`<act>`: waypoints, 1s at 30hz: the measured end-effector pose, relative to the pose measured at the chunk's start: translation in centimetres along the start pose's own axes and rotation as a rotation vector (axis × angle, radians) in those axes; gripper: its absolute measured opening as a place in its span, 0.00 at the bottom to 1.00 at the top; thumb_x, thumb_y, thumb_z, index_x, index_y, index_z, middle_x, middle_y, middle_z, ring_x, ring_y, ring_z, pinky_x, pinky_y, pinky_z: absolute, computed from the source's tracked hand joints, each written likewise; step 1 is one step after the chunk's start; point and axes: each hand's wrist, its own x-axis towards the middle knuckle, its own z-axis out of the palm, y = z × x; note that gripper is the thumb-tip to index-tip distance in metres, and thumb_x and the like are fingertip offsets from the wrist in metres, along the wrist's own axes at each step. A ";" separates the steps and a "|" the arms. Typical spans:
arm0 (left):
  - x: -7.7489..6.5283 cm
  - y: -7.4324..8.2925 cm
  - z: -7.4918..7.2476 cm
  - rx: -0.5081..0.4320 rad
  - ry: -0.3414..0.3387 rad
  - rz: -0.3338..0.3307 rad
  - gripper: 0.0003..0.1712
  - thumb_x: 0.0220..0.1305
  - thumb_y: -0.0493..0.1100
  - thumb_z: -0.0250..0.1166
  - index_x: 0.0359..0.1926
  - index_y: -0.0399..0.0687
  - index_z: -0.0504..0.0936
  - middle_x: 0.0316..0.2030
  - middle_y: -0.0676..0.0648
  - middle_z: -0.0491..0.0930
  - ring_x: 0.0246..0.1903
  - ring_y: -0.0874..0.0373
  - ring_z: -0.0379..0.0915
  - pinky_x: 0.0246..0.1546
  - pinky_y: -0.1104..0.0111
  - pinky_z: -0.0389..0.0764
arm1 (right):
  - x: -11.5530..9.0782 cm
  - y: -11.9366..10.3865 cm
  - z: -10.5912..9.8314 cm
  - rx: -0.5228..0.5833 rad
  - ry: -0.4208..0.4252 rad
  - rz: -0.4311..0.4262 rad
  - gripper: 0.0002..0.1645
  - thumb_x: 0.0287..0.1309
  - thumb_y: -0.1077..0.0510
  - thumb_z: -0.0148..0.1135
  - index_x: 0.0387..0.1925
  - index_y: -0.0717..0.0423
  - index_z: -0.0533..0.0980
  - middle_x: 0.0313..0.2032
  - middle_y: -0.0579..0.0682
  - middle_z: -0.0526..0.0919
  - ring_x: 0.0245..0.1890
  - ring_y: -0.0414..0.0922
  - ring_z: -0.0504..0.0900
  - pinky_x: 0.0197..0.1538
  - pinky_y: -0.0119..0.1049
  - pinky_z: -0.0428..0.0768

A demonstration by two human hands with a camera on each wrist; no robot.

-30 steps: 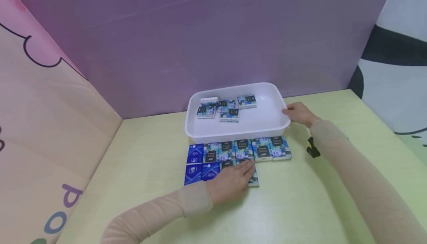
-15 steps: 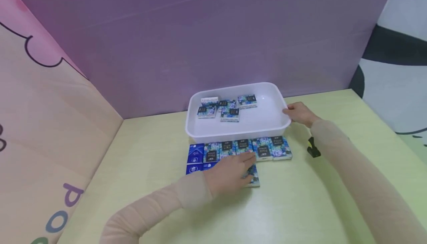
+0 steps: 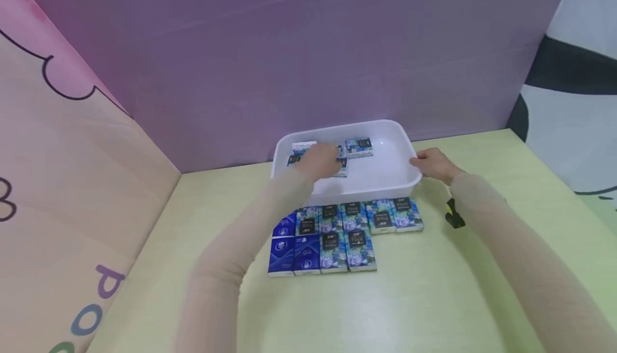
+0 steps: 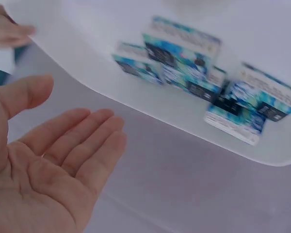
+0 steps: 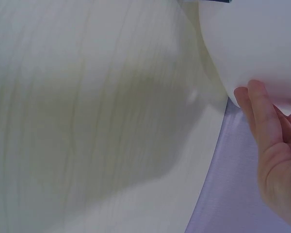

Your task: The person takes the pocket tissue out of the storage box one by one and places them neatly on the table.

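My left hand (image 3: 318, 161) is over the left part of a white plastic tray (image 3: 385, 173), above several floral tissue packs (image 3: 359, 148). In the left wrist view the palm and straight fingers of this hand (image 4: 63, 155) show nothing held, and the packs (image 4: 182, 48) in the tray are blurred. At the tray's right end, my right hand (image 3: 436, 164) pinches the rim. The right wrist view has its fingers (image 5: 264, 114) against the outer wall of the tray (image 5: 252, 43). Below the tray lie two rows of packs, floral ones (image 3: 381, 218) and dark blue ones (image 3: 307, 256).
A small black and yellow object (image 3: 454, 215) lies on the pale wooden table (image 3: 424, 299) beside the right forearm. The purple backdrop (image 3: 308, 53) rises behind the tray, and printed panels stand at the left and right.
My left hand has lifted off the lower row of packs and moved up over the tray, uncovering that row. The right hand keeps its hold on the rim.
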 end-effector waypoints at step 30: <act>3.6 0.9 3.6 -0.038 -0.034 -0.316 0.29 0.55 0.51 0.64 0.55 0.43 0.73 0.52 0.42 0.74 0.51 0.50 0.70 0.58 0.61 0.71 | -1.5 -0.2 1.0 0.017 -0.004 -0.007 0.27 0.66 0.54 0.44 0.56 0.73 0.66 0.48 0.68 0.76 0.44 0.53 0.76 0.49 0.42 0.78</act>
